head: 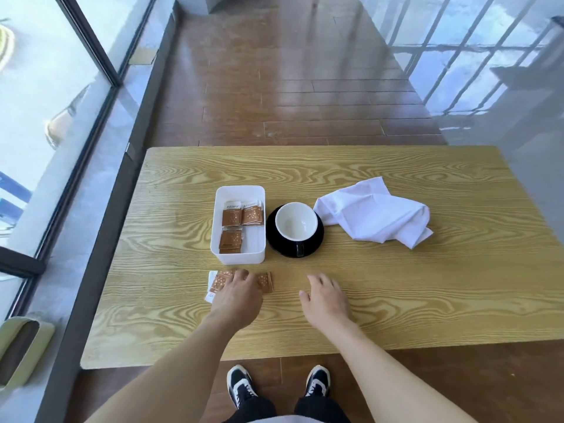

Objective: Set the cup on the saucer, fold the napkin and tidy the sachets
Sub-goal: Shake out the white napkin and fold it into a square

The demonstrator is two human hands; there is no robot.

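A cup, black outside and white inside, stands on a black saucer mid-table, its handle toward me. A crumpled white napkin lies to the right of it. A white tray left of the saucer holds several brown sachets. A few loose sachets lie on the table in front of the tray. My left hand rests palm down on those loose sachets and covers part of them. My right hand hovers over bare table, fingers spread, holding nothing.
The wooden table has its near edge just above my shoes. A glass wall with a dark frame runs along the left. A pale green bin stands at the lower left. Wooden floor lies beyond the table.
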